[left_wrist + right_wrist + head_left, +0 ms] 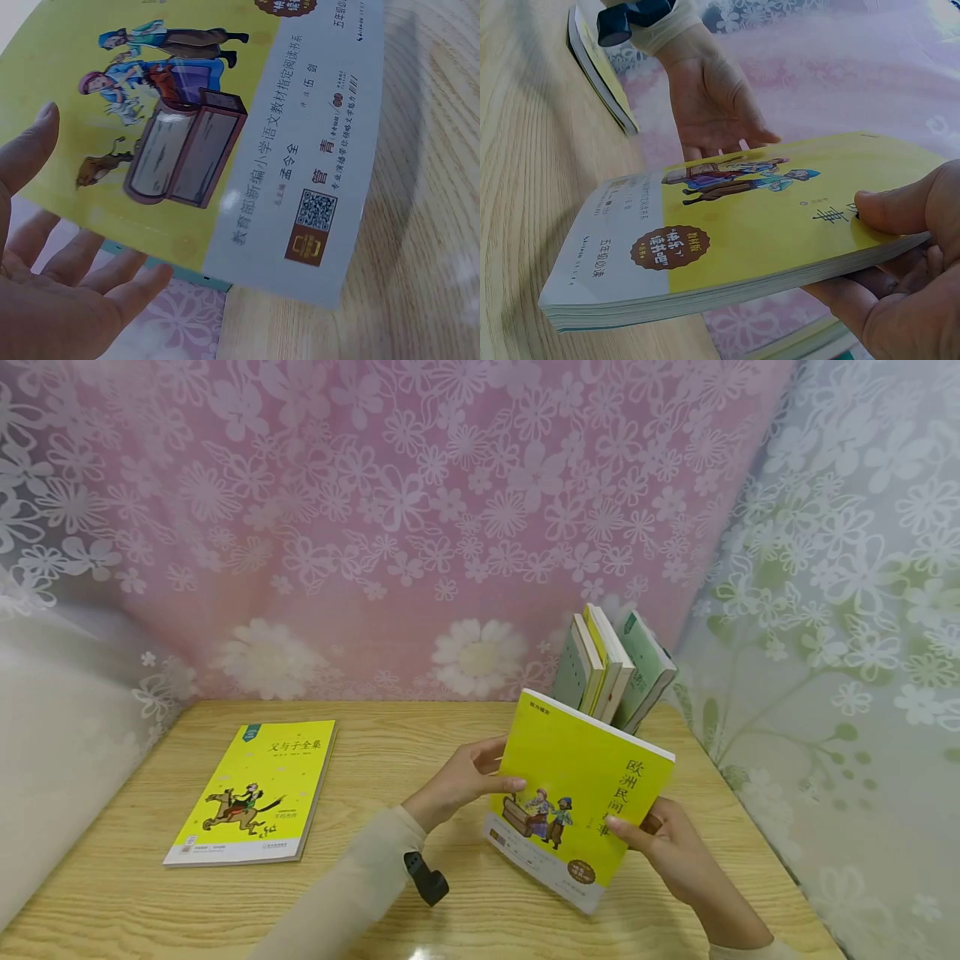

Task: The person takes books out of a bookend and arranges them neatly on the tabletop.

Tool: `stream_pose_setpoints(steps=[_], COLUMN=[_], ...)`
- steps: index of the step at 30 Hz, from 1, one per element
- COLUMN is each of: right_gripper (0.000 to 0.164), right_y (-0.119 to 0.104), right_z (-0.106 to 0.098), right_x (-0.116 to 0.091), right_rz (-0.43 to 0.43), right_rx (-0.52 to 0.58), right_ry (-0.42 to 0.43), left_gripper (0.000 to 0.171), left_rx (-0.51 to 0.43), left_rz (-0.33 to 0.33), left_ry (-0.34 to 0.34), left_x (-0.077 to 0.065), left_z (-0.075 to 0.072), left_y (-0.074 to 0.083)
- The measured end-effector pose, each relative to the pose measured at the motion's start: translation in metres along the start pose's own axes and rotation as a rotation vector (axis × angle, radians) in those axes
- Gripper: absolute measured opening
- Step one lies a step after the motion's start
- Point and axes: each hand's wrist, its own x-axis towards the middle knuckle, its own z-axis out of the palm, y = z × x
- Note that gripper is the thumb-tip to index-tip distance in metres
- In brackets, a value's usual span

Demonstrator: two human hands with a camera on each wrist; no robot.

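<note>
A yellow paperback book [570,810] with a white bottom band is held tilted above the table, front cover showing. My right hand [671,847] grips its right edge, thumb on the cover and fingers behind. At the left edge is my left hand [468,777], its thumb over the front and its fingers partly hidden behind the book. In the left wrist view, the left fingers [82,262] spread beneath the book's edge. Page edges face the right hand [900,277] in the right wrist view.
Several books [607,668] stand upright, leaning, at the table's back right. Another yellow book [255,793] lies flat on the left of the wooden table [375,743]. Floral curtains [375,527] hang behind and at the sides. A black band [426,878] is on the left wrist.
</note>
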Motion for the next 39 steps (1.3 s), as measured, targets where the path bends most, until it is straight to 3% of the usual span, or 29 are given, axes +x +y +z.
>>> stream_pose_setpoints(steps=[8,22,30,39], right_gripper=[0.034,0.033,0.035,0.042], right_y=[0.000,0.017,0.021,0.019], right_z=[0.010,0.017,0.023,0.023], right_x=[0.011,0.028,0.036,0.039], right_rz=[-0.001,0.018,0.074,0.152], right_rx=[0.027,0.183,0.156,0.087], right_ry=[-0.079,-0.207,-0.228,-0.252], left_gripper=[0.041,0.039,0.040,0.037], left_rx=[-0.001,-0.022,-0.059,-0.047], left_rz=[0.004,0.003,0.128,0.190], left_ry=[-0.037,-0.086,-0.088,-0.060], left_x=[-0.005,-0.018,-0.031,-0.043], left_z=[-0.009,-0.033,-0.040,-0.045], left_y=[-0.008,-0.013,-0.017,-0.020])
